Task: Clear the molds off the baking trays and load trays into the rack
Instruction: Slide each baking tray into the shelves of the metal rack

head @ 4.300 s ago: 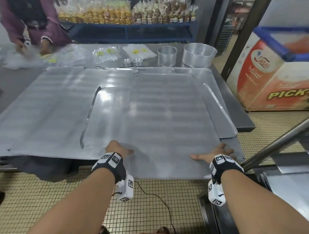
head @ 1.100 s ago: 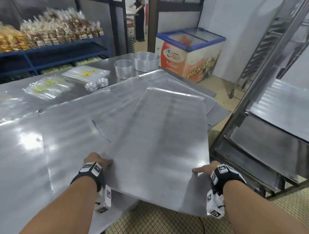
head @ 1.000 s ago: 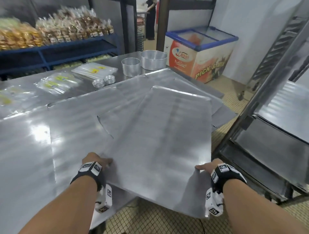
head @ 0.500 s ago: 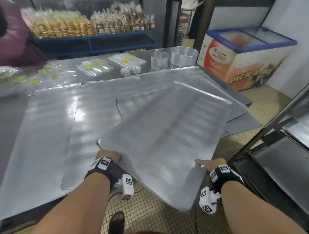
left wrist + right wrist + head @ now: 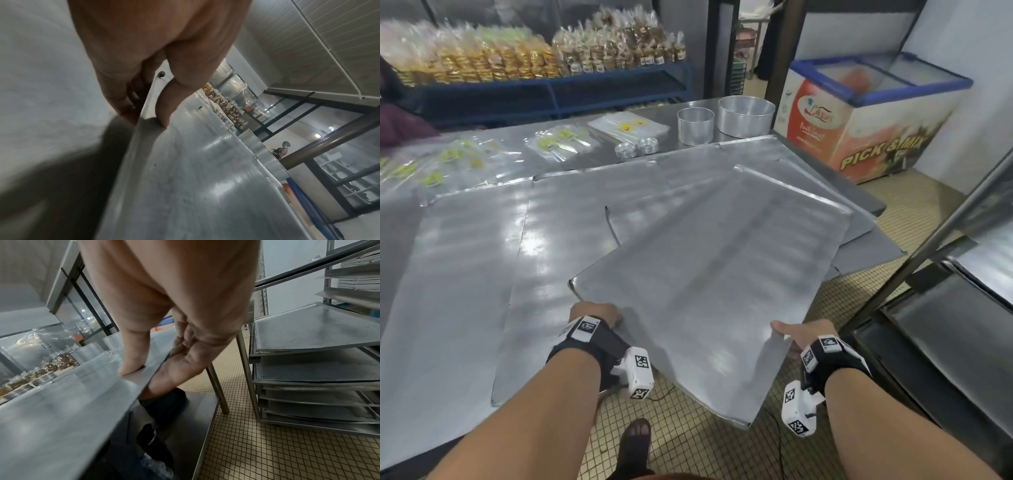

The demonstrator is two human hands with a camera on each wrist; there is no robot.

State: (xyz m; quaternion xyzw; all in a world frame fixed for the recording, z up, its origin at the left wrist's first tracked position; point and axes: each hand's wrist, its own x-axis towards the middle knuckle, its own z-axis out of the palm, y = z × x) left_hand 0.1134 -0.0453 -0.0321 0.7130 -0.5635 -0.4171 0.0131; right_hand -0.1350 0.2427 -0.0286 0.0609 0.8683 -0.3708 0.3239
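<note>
Both hands — left hand (image 5: 594,313), right hand (image 5: 796,334) — pinch the tray (image 5: 709,284), now swung off the table (image 5: 458,308); rack (image 5: 320,369) loading comes next.

Held baking tray (image 5: 709,274): bare sheet metal, dull grey, brushed, faint streaky sheen. Trays lying on desk (image 5: 482,274): same metal, glossier, bright light patches. Desk (image 5: 873,205): steel, smooth, satin. Round molds (image 5: 745,116): thin shiny metal, smooth walls. Small stacked tins (image 5: 636,148): ribbed bright metal. Bags (image 5: 561,142): clear glossy plastic, crinkled. Rack (image 5: 246,369): steel tube, satin; rack trays (image 5: 312,331) perforated matt metal. Floor (image 5: 267,451): small matt tiles. Wrist straps (image 5: 592,339): black cloth.
</note>
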